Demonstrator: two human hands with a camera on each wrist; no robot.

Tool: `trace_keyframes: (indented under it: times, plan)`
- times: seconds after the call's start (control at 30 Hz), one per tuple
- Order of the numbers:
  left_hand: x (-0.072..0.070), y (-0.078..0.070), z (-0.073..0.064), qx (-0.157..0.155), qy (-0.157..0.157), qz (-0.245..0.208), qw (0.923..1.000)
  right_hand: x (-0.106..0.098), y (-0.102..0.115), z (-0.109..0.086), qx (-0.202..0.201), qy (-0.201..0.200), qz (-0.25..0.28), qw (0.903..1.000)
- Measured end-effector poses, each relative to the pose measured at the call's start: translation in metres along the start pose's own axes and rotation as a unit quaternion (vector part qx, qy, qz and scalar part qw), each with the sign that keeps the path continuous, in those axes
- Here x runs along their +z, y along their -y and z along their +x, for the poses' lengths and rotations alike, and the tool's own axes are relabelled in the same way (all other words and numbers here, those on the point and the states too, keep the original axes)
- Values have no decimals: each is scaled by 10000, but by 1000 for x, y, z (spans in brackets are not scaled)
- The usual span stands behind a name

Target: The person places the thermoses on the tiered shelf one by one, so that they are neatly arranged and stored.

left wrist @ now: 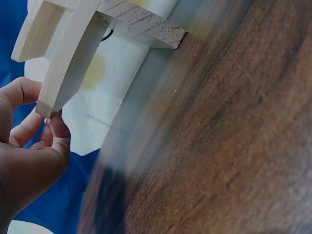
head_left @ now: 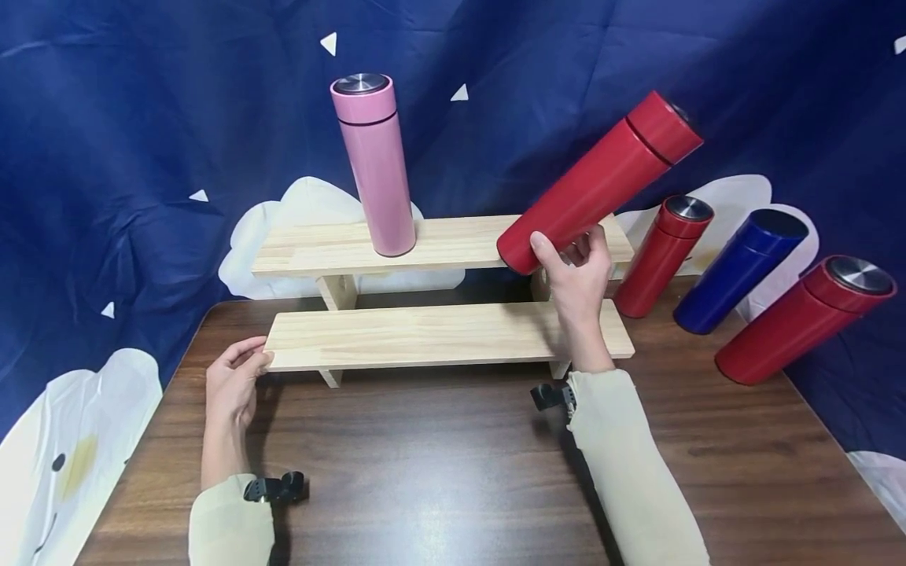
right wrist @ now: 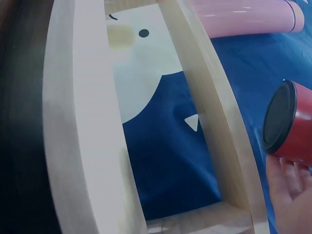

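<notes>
My right hand (head_left: 582,275) grips a red thermos bottle (head_left: 602,185) near its base. The bottle leans to the right, its lower end overlapping the right part of the upper step of a two-tier wooden shelf (head_left: 446,336) in the head view. Its dark bottom (right wrist: 280,117) faces the right wrist camera, above the upper board's edge. At the lower step's left end my left hand (head_left: 232,381) pinches the board between thumb and fingers; the left wrist view shows the fingertips (left wrist: 59,127) at the board's corner. A pink thermos bottle (head_left: 378,169) stands upright on the upper step, left of the middle.
On the brown wooden table (head_left: 425,472), right of the shelf, stand a smaller red bottle (head_left: 661,255), a blue bottle (head_left: 739,271) and another large red bottle (head_left: 800,322). A dark blue cloth (head_left: 177,102) with white shapes hangs behind the table.
</notes>
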State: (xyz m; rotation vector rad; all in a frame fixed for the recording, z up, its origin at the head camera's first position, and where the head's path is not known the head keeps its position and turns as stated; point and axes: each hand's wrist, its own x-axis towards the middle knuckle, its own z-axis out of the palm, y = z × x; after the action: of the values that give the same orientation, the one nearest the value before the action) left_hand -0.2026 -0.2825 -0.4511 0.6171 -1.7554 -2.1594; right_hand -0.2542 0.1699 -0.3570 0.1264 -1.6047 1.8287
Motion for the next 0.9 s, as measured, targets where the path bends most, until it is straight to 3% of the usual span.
trace_keyframes:
  times: [0.33, 0.9]
  plan:
    - [0, 0, 0, -72, -11, -64, 10000, 17, 3, 11, 126, 461, -346, 9983]
    - [1, -2, 0, 13, 3, 36, 10000, 42, -1, 22, 217, 897, -862, 9920]
